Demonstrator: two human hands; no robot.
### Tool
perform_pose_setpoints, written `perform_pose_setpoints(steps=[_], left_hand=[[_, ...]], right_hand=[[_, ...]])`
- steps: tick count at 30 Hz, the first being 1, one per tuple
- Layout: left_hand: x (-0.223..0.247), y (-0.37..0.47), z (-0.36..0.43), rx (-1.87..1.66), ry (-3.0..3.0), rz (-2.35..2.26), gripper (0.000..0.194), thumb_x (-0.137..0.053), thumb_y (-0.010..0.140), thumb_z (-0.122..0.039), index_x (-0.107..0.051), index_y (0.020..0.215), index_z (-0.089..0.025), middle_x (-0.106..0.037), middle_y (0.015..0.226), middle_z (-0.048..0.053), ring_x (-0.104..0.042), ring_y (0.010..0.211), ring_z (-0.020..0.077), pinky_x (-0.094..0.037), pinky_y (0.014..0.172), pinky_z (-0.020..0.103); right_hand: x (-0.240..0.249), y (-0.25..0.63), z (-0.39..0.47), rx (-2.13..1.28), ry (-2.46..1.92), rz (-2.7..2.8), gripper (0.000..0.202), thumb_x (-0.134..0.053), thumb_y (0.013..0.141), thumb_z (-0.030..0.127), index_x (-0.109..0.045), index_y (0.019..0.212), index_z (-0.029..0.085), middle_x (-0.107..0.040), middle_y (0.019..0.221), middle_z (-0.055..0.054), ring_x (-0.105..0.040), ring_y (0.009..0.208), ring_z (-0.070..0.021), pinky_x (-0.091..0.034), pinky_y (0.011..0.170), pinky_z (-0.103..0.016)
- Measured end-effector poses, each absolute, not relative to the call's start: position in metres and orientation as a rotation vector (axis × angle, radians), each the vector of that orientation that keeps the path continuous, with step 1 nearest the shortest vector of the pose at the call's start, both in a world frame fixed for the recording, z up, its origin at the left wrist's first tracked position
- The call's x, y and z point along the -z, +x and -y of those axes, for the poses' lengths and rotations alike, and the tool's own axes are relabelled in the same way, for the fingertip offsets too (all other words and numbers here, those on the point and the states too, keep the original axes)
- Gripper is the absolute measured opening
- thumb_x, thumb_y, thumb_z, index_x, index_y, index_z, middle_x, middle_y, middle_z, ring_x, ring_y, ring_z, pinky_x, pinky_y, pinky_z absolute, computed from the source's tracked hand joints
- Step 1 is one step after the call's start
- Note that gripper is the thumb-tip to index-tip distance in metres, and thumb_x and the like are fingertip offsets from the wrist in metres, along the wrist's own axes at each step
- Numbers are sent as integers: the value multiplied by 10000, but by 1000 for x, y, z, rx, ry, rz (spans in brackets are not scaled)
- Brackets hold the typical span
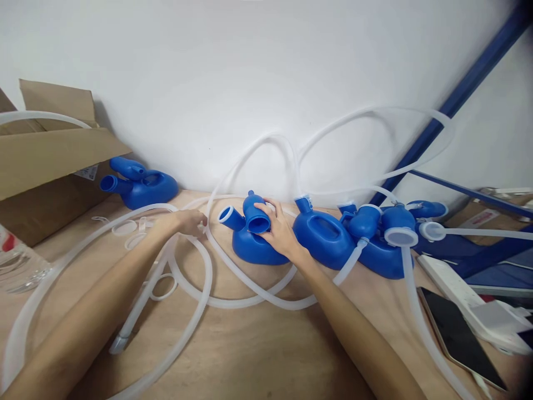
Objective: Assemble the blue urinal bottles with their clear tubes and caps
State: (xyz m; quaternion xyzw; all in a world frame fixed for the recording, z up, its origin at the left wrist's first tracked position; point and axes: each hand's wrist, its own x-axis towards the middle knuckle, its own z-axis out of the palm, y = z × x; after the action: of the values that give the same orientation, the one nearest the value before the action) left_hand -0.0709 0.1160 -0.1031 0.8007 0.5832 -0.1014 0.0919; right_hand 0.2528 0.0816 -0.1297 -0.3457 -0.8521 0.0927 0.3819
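Note:
My right hand (281, 228) is wrapped round a blue plastic funnel-shaped piece (255, 210), its wide round mouth facing me and its narrow nozzle pointing up and away. Behind and below it is a blue urinal bottle (250, 247) with a white-rimmed neck tilted to the left. To the left of this bottle, my left hand (192, 222) is closed, its fingertips pinched beside a translucent white hose (208, 266). A small whitish bit shows at those fingertips, but I cannot make out what it is. The hose loops over the tabletop in front of the bottle.
More blue bottles (322, 236) with hoses stand at the right, and another blue bottle (154, 189) at the back left. A cardboard box (54, 150) is at far left. White rings (164, 286) lie on the wooden table. A phone (460, 336) and a power strip (449, 283) are at right.

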Motion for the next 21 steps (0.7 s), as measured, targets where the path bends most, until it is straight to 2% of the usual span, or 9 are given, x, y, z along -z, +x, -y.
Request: perform_pose_setpoints(steps=[3,5,7,10,12,16,21], left_hand=[[78,-77,-111,118,2452,-1665,537,-691,728,-492,-742,1181,-208,-740,1149,127,-704,1013,312,-541,897,359],[59,-80,-101,-162,2492,-1616,537,-684,770,-550,-714,1171,-193,-738,1076,109,-699,954,295,-547,870,364],[44,-76,-88,-549,2476,-1535,504,-691,807,-591,-676,1098,-181,-730,1038,94,-689,943,279,-555,889,379],[33,-56,-68,-918,2347,-1298,443,-706,834,-611,-601,934,-193,-720,1185,107,-677,1088,280,-552,982,393],[35,-39,-61,-872,2304,-1171,456,-721,816,-634,-577,849,-203,-710,1279,119,-669,1166,291,-557,980,379],[50,-17,-64,-648,2356,-1139,513,-685,820,-695,-541,744,-209,-735,1261,119,-683,1150,299,-556,901,343],[63,-19,-77,-697,2448,-1133,515,-643,853,-715,-600,873,-202,-739,1154,108,-689,1003,266,-539,858,345]], right_hand=[[130,259,-82,-277,-791,2175,668,-787,880,366,-474,1470,360,-328,1609,-111,-423,1509,-350,-410,1225,-562],[130,263,-84,-313,-730,2179,705,-817,853,433,-470,1462,358,-312,1623,-116,-382,1536,-347,-381,1243,-568],[132,265,-85,-311,-672,2174,743,-831,831,484,-464,1462,348,-306,1628,-129,-372,1541,-349,-369,1246,-578],[135,265,-85,-251,-625,2170,764,-828,831,495,-447,1474,337,-350,1612,-138,-391,1528,-342,-365,1249,-584],[136,263,-83,-200,-633,2183,736,-807,856,461,-436,1480,338,-383,1603,-136,-408,1520,-335,-372,1246,-591],[138,260,-80,-101,-688,2174,647,-738,914,377,-433,1482,324,-402,1616,-142,-394,1536,-324,-383,1241,-598],[137,260,-79,-212,-627,2143,665,-762,893,494,-452,1442,285,-395,1653,-160,-319,1584,-320,-320,1276,-591]])
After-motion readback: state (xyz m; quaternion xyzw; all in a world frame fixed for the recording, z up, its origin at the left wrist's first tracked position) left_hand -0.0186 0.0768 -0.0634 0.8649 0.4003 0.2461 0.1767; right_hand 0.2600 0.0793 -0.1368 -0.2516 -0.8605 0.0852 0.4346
